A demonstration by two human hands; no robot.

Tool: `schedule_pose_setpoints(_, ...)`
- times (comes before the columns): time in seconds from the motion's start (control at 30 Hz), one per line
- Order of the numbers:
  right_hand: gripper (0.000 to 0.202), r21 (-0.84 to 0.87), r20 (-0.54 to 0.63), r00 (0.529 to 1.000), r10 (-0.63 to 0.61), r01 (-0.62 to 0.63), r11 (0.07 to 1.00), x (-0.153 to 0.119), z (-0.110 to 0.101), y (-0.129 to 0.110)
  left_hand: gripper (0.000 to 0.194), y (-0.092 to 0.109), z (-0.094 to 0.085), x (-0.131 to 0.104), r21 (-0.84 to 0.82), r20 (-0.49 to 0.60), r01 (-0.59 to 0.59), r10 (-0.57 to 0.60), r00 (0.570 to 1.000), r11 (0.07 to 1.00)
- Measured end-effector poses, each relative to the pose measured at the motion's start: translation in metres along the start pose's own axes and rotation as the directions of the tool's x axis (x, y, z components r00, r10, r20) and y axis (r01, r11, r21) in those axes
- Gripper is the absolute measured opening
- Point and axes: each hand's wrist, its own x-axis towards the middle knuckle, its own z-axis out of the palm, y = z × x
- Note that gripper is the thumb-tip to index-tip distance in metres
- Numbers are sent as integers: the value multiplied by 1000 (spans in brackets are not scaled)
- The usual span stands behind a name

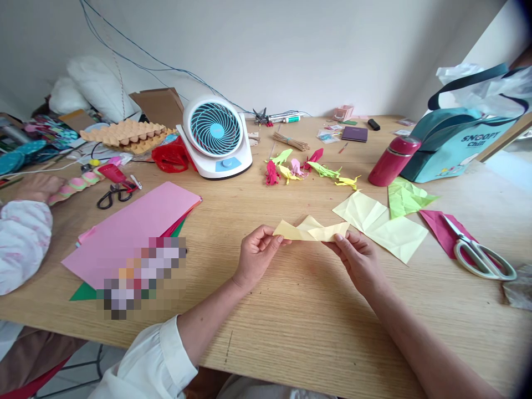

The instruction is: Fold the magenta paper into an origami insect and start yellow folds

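Observation:
A partly folded sheet of pale yellow paper (pixel 311 228) is stretched between my two hands over the wooden table (pixel 282 310). My left hand (pixel 258 254) pinches its left end between thumb and fingers. At the opposite end my right hand (pixel 358 259) grips the paper the same way. Creases show in it, and its middle rises to a peak. Right behind my right hand lie creased pale yellow sheets (pixel 384 227). Next to them are a crumpled lime green sheet (pixel 409 198) and a dark pink sheet (pixel 436 233) with white-handled scissors (pixel 477 252) on top.
Folded paper figures (pixel 311 168) in several colours lie beyond my hands. A fan (pixel 216 136) stands back left, a red bottle (pixel 394 160) and a teal bag (pixel 453 138) back right. Pink paper (pixel 141 233) lies left, near another person's hand (pixel 37 187) and black-handled scissors (pixel 114 195).

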Motion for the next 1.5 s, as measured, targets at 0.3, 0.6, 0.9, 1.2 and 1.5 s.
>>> schedule_pose_setpoints(0.3, 18, -142, 73, 984, -161, 170, 975, 0, -2, -8, 8, 7, -2, 1, 46, 15, -172, 171, 985, 984)
schedule_pose_setpoints(0.6, 8, -373, 89, 940, -331, 339, 864, -3, 2, -26, 16, 15, -4, 3, 71, 26, -245, 244, 969, 967)
schedule_pose_setpoints(0.9, 16, -444, 155, 891, -426, 448, 776, -9, 1, -35, 15, 13, -4, 2, 56, 31, -235, 233, 972, 971)
schedule_pose_setpoints(1.2, 10, -393, 122, 931, -343, 363, 845, -10, -1, -29, 18, 18, -2, 1, 44, 23, -226, 225, 974, 973)
schedule_pose_setpoints(1.5, 13, -331, 53, 946, -318, 317, 889, -8, 6, -34, 17, 10, -2, 1, -4, 1, -129, 129, 992, 992)
